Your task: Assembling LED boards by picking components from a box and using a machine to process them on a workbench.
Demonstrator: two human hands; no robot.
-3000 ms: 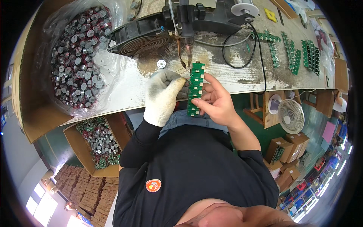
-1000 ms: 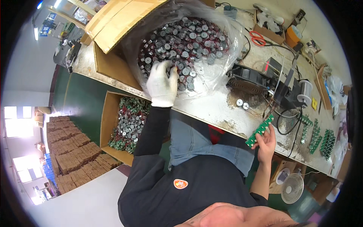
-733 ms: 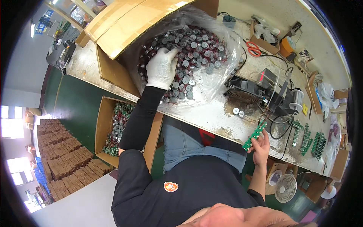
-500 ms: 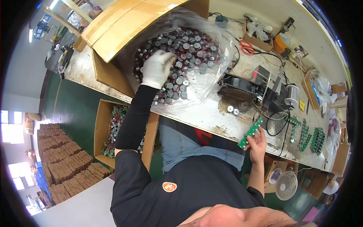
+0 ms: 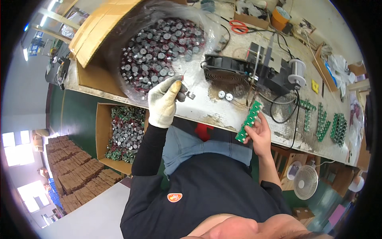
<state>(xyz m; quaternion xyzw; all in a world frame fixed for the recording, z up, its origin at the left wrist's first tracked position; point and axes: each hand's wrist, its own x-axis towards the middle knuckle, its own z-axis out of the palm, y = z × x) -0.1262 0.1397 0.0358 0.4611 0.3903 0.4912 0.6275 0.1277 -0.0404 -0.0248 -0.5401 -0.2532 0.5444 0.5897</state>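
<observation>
While the gloved left hand (image 5: 164, 102) is pinching a few small cylindrical components (image 5: 186, 92) just above the counter (image 5: 223, 113), beside the clear bag (image 5: 159, 51) heaped with them, the bare right hand (image 5: 259, 132) is gripping a green circuit board strip (image 5: 248, 121). The strip is hanging at the counter's near edge, below the black fan (image 5: 223, 68).

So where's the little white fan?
In the head view, the white fan stands low on the floor at the person's right, below the workbench edge and right of the bare right hand.
</observation>
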